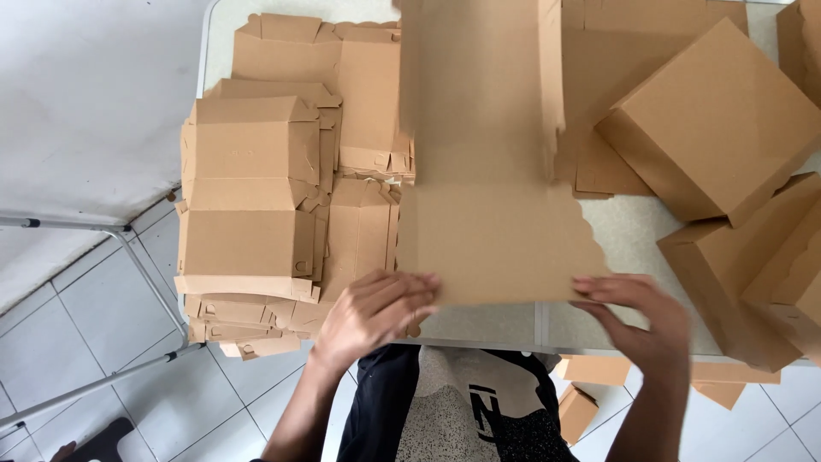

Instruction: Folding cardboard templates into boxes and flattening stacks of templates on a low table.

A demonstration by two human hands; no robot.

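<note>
So I've got both hands on the near edge of a flat box blank (492,231), which lies on the surface (633,235) and runs away from me. My left hand (369,315) comes up from below with the wrist bent, palm down, fingers (409,287) stretched flat and pointing right, tips pressing the blank's near-left corner. My right hand (646,323) reaches in from the lower right, fingers curled and pointing left, tips pinching the scalloped near-right edge; can't see the thumb under the card, so how tight that grip is I can't tell. Just left of my left fingers there's a messy stack of blanks (256,205). Past my right fingers, further out and to the right, sit folded boxes (714,120). Below my right wrist, a few cardboard pieces (590,376) sit lower than the surface's edge.
</note>
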